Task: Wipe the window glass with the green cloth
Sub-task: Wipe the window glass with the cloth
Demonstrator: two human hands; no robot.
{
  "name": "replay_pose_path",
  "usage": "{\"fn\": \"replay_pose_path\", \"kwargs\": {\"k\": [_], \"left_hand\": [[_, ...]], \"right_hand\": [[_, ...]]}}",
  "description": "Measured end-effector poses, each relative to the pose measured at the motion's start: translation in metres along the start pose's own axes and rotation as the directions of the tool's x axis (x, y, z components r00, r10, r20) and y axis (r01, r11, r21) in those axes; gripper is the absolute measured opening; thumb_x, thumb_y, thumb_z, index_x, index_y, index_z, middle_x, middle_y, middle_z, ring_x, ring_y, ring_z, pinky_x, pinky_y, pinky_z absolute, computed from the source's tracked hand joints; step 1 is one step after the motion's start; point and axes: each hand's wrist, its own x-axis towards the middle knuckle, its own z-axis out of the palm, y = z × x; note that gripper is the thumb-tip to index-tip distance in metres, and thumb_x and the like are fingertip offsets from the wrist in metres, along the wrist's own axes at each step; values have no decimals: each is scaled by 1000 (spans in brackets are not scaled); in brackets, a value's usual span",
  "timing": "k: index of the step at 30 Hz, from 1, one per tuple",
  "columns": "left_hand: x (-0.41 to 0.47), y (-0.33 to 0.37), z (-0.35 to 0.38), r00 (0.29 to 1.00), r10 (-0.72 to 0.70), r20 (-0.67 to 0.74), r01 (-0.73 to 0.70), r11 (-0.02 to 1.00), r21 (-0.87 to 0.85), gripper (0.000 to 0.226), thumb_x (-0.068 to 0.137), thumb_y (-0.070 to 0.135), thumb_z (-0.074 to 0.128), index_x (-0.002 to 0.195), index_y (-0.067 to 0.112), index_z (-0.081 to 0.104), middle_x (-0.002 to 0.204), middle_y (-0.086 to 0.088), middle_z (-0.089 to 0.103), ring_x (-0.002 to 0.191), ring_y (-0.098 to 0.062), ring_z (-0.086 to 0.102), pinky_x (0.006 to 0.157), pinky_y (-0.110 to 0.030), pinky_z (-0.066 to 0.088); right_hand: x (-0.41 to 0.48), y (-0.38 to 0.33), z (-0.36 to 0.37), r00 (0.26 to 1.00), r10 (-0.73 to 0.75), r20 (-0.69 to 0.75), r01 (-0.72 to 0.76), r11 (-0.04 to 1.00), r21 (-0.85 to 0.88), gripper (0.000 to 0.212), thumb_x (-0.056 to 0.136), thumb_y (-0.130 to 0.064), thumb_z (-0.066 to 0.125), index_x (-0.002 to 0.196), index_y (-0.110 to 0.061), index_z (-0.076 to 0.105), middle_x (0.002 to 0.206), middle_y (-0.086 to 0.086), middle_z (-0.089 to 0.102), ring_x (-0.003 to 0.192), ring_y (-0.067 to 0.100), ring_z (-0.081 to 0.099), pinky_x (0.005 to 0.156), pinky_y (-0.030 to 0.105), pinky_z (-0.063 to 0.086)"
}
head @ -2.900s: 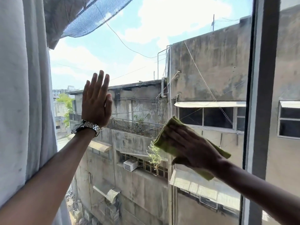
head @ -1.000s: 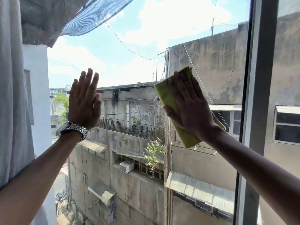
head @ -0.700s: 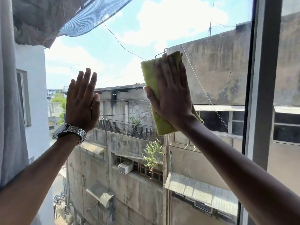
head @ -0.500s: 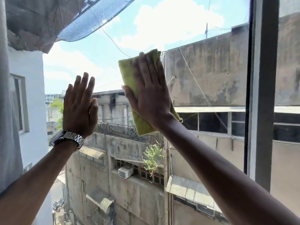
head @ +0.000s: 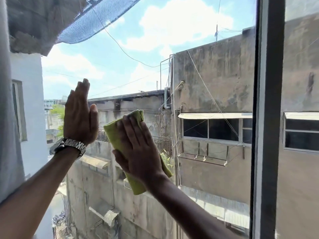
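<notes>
Green cloth [head: 117,135] lies spread flat against the window glass [head: 215,83], in the lower middle of the pane, pinned under the right hand [head: 138,150]. That hand is opened out flat, fingers together and pointing up, palm pressing the cloth onto the glass; nothing is gripped, and cloth shows past the fingertips, to the left of the hand and below the wrist. The left hand [head: 78,116] is just beside it on the left, also open and flat with fingers straight up, empty; it seems to rest on the glass. A metal wristwatch [head: 69,146] sits on the left wrist. A pale curtain [head: 8,135] hangs along the pane's left edge, close to the left forearm. The dark window frame [head: 269,118] stands upright at the pane's right edge, well apart from the cloth, with bare glass between them and above both hands.
</notes>
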Motion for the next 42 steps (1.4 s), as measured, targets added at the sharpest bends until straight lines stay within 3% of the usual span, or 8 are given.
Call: {"fn": "replay_pose_path", "kwargs": {"k": [4, 6, 10, 14, 23, 28, 35, 42], "left_hand": [[2, -2, -1, 999, 35, -5, -35, 999, 2, 56, 102, 23, 27, 154, 0, 30, 166, -16, 27, 157, -26, 22, 129, -49, 21], [2, -1, -2, 999, 33, -2, -33, 999, -2, 55, 102, 23, 27, 152, 1, 33, 165, -16, 27, 157, -27, 22, 129, -49, 21], [4, 2, -4, 1000, 16, 10, -16, 1000, 8, 55, 101, 22, 29, 151, 0, 35, 165, -18, 28, 156, -28, 24, 128, -51, 22], [4, 4, -5, 1000, 7, 17, -7, 1000, 9, 54, 102, 22, 29, 151, 2, 35, 165, -16, 28, 156, -27, 23, 128, -51, 22], [5, 1, -1, 1000, 1, -7, -1, 1000, 20, 53, 101, 19, 34, 152, 3, 36, 165, -16, 29, 156, -25, 23, 130, -44, 19], [4, -2, 2, 1000, 7, -19, -7, 1000, 18, 53, 101, 20, 33, 152, 4, 35, 165, -14, 29, 157, -24, 23, 131, -43, 18], [4, -6, 3, 999, 15, -29, -14, 1000, 23, 54, 101, 19, 32, 153, 4, 34, 166, -14, 28, 157, -23, 22, 131, -38, 14], [4, -8, 2, 1000, 1, -8, -1, 1000, 20, 54, 101, 18, 32, 153, 6, 33, 166, -13, 28, 157, -21, 20, 132, -39, 14]], "right_hand": [[-40, 42, -14, 993, -92, 68, 96, 993, -66, 75, 98, -51, 50, 157, -6, 35, 165, 16, 32, 155, 29, 30, 127, 46, 28], [-55, 73, -24, 992, -101, 71, 107, 990, -90, 76, 98, -52, 50, 157, -7, 34, 165, 16, 31, 155, 29, 28, 127, 47, 27], [-61, 145, -51, 1000, -12, 10, 13, 987, -159, 75, 99, -53, 48, 156, -6, 34, 163, 20, 34, 155, 33, 25, 131, 46, 14], [-42, 196, -73, 995, 101, -3, -98, 967, -237, 77, 102, -56, 38, 155, 0, 34, 160, 27, 36, 151, 41, 31, 129, 53, 20], [68, 186, -74, 926, 323, -196, -361, 908, -213, 76, 106, -56, 29, 161, -5, 17, 167, 25, 18, 156, 39, 20, 129, 54, 15], [122, 158, -63, 895, 390, -216, -428, 887, -172, 76, 103, -58, 21, 162, -9, 16, 169, 20, 15, 159, 34, 12, 130, 50, 10], [135, 111, -44, 950, 254, -180, -282, 947, -153, 75, 104, -58, 21, 161, -10, 21, 169, 18, 20, 158, 33, 17, 129, 52, 15], [41, 57, -18, 989, -133, 65, 139, 983, -117, 75, 104, -58, 29, 162, -11, 18, 169, 17, 18, 159, 32, 13, 129, 51, 16]]}}
